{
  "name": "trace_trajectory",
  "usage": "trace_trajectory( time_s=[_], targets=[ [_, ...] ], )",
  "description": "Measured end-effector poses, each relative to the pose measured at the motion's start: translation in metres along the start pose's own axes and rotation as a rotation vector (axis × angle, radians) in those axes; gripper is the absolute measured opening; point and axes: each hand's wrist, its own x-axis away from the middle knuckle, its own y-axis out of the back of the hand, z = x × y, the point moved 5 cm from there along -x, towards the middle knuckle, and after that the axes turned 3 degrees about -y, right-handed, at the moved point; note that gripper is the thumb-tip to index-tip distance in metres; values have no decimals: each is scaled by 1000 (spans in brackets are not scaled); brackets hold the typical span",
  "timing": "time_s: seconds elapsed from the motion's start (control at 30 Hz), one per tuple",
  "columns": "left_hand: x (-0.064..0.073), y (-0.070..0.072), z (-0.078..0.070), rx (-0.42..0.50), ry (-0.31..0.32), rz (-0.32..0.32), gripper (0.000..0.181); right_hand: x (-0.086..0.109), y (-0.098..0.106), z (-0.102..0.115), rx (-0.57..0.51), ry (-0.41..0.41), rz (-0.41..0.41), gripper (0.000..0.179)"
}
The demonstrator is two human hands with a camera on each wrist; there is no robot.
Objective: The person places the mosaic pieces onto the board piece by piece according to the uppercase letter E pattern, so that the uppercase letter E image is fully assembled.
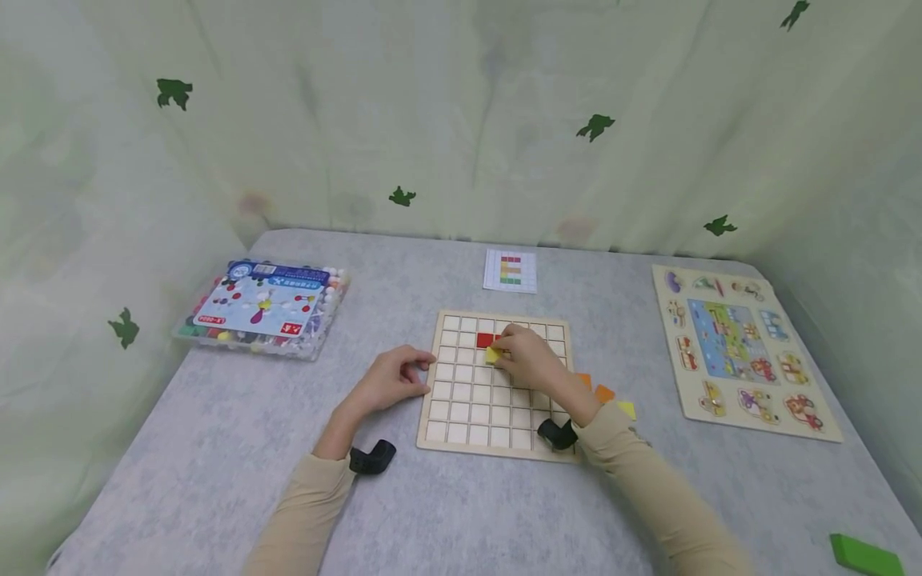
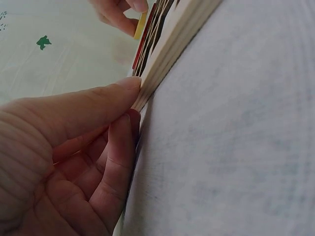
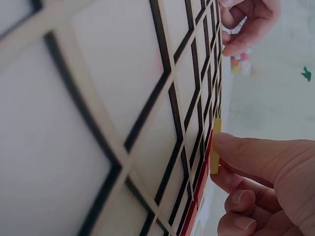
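My right hand [image 1: 529, 358] pinches a small yellow square tile [image 3: 215, 146] between thumb and fingertips, over the upper middle of the wooden grid board [image 1: 461, 454]. In the right wrist view the tile stands on edge close to the board. Just beyond it, red square tiles [image 1: 486, 341] lie in the grid, partly covered by my fingers. My left hand [image 1: 392, 376] is at the board's left side. Its thumb and a fingertip touch the board's edge [image 2: 157, 71], the other fingers loosely bent.
Orange [image 1: 604, 393] and yellow tiles [image 1: 627, 410] lie right of the board, partly behind my right forearm. A pattern card [image 1: 510, 270] lies beyond it. A box of colored pieces [image 1: 262, 308] stands left, a picture puzzle board [image 1: 742, 352] right, a green block [image 1: 867, 554] front right.
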Motion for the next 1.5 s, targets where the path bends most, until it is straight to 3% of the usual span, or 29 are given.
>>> trace_trajectory(
  time_s=[0.37, 1.0, 1.3, 1.5],
  targets=[
    [-1, 0, 0, 13, -39, -6, 42, -2, -4, 5, -13, -3, -12, 24],
    [-3, -3, 1, 14, -41, -7, 42, -4, -8, 6, 29, -11, -39, 23],
    [-1, -2, 4, 11, -32, -4, 42, 14, 6, -1, 31, 17, -111, 18],
    [-2, -1, 6, 1, -37, -12, 42, 34, 19, -19, 53, -21, -139, 19]
  ],
)
